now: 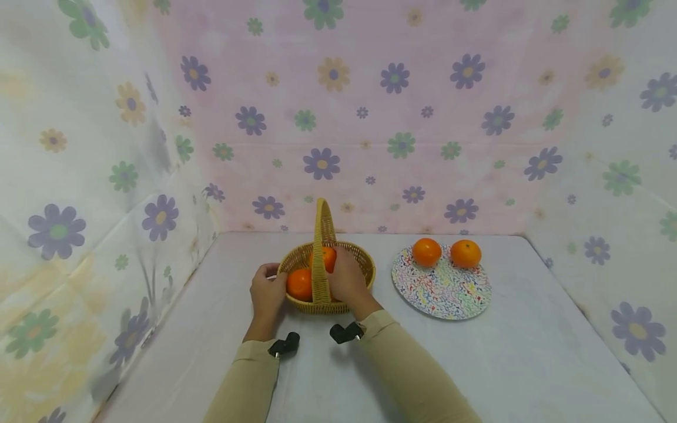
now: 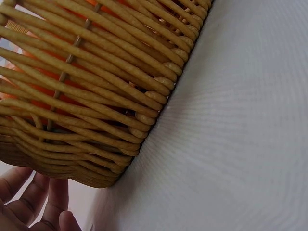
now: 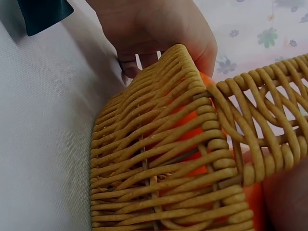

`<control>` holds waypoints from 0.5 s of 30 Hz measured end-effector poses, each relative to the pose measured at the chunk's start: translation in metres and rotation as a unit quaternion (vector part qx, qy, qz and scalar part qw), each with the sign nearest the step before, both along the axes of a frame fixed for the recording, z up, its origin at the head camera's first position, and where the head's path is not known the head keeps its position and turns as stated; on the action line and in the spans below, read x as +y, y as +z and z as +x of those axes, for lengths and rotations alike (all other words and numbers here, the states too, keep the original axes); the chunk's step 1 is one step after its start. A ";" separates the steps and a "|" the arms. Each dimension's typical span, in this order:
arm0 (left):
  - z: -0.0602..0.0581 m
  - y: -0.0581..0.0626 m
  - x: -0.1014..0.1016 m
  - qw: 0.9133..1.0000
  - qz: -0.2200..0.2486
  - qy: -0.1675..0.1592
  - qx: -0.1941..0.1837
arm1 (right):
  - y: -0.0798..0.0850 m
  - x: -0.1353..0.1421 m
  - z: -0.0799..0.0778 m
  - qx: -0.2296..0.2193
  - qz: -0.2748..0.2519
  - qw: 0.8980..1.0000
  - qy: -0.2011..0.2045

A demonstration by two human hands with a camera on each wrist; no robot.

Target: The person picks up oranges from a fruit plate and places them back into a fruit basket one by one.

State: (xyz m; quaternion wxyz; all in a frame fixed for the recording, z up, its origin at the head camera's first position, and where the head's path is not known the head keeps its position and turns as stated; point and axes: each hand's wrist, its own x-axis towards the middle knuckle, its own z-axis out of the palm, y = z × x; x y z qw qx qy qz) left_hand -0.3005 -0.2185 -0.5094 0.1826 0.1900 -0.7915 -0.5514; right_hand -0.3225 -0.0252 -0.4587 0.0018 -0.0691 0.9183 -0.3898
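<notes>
A yellow-brown wicker basket (image 1: 317, 307) with a tall arched handle stands on the table, and oranges lie inside. My left hand (image 1: 268, 292) grips the basket's left rim, thumb toward the inside; in the left wrist view its fingers (image 2: 57, 195) lie against the outer wall. My right hand (image 1: 349, 279) reaches into the basket right of the handle and holds an orange (image 1: 324, 258) near the back; the handle and fruit hide its fingertips. Another orange (image 1: 300, 285) sits at the front left of the basket, close to my left thumb.
Right of the basket lies a round plate (image 1: 441, 294) speckled in several colours. Two oranges, one on the left (image 1: 426, 252) and one on the right (image 1: 466, 254), sit on its back part. Flower-print cloth walls (image 1: 365, 117) enclose the white table (image 1: 529, 352) behind and at both sides.
</notes>
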 end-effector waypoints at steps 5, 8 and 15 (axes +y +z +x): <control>0.000 0.001 0.000 1.000 0.000 0.003 0.001 | 0.003 -0.001 0.001 -0.016 0.021 1.000 -0.011; 0.001 0.001 0.001 1.000 0.003 0.005 -0.002 | 0.003 -0.002 0.002 -0.032 0.033 0.999 -0.013; 0.001 0.003 0.002 1.000 0.005 0.002 -0.008 | -0.001 -0.005 0.002 -0.017 0.060 0.998 -0.024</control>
